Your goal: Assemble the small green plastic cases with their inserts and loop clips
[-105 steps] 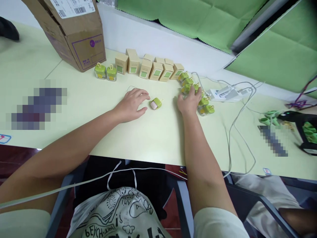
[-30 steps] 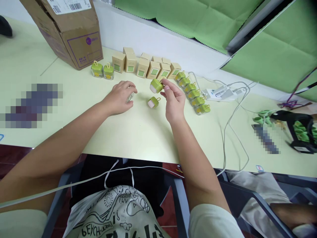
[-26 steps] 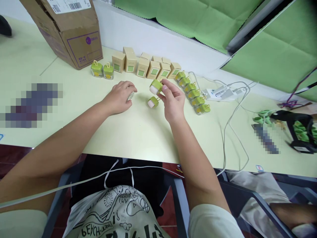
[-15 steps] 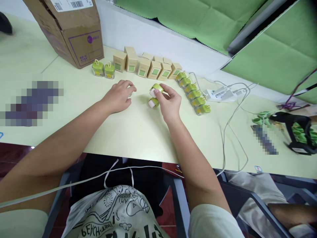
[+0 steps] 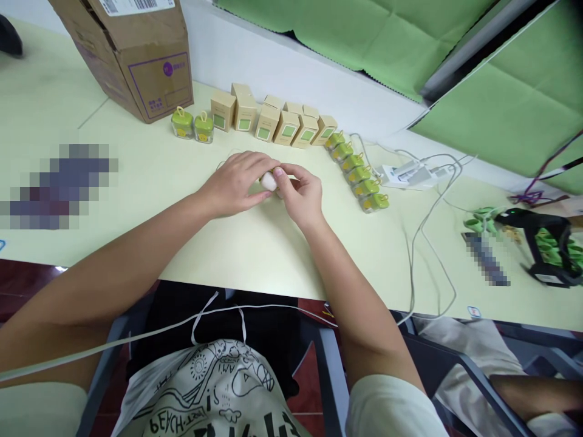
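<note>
Near the middle of the table, my left hand (image 5: 241,184) and my right hand (image 5: 301,193) meet around a small green lid with a rounded white insert (image 5: 268,181). My right thumb presses on the white part while the other fingers curl behind it. The left thumb lies below the piece and the left fingers close over its top, so little of the green shows. A second green lid seen earlier under my right hand is mostly hidden now. Two small clear jars with green lids and loops (image 5: 203,128) stand behind my left hand.
Small tan boxes (image 5: 267,123) line the wall beside a large cardboard box (image 5: 159,79). A row of green-lidded jars (image 5: 359,173) runs along the right. Farther right are a power strip (image 5: 405,176), loose white cables (image 5: 421,227) and a black device (image 5: 542,243).
My left hand has moved right and now meets my right hand at the lid. The right hand has shifted slightly left and turned the lid, so its white insert faces me.
</note>
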`<state>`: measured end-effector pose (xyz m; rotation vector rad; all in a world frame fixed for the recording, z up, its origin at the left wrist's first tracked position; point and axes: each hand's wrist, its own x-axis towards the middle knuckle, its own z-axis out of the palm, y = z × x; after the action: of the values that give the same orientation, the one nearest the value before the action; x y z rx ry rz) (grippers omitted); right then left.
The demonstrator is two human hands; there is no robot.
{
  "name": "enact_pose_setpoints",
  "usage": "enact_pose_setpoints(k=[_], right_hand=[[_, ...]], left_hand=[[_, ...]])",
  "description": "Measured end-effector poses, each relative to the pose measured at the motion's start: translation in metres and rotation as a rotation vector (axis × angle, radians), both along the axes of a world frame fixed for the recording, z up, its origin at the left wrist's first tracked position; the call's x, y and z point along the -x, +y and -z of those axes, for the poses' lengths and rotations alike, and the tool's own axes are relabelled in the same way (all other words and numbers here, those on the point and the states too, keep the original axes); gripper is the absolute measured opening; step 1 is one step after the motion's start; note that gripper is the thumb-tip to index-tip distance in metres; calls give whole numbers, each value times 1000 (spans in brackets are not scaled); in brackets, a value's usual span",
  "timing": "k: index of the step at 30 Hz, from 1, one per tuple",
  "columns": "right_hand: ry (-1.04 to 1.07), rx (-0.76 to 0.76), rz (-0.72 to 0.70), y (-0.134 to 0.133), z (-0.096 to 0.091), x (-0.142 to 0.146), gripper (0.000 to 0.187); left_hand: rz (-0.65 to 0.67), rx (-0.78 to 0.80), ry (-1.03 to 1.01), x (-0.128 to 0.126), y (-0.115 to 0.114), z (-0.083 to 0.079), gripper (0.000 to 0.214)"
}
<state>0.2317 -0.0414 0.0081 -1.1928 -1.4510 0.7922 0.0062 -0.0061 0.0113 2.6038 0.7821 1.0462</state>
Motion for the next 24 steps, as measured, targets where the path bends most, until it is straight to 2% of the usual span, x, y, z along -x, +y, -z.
enact_pose_setpoints(k=[2, 7, 10, 13, 15, 20, 24], right_hand=[[14, 52, -28, -1, -4, 1, 80], [50, 138, -74, 0, -8, 0, 87], [42, 163, -83, 0, -9, -4, 91], [9, 169, -77, 0, -8, -6, 91], [-9, 188, -94, 1, -5, -5, 81], [-77, 246, -114, 3, 3, 8, 26], [-121, 275, -75, 2, 0, 8, 18]], left_hand=[[22, 6, -24, -1, 0, 0, 43], [32, 34, -38, 0, 2, 0, 45], [24, 45, -49, 1, 3, 1, 45], [-1, 46, -54, 1, 4, 2, 35], [-28, 54, -37, 0, 5, 4, 30], [-71, 70, 49, -6, 7, 10, 35], [-69, 91, 70, -6, 5, 7, 37]])
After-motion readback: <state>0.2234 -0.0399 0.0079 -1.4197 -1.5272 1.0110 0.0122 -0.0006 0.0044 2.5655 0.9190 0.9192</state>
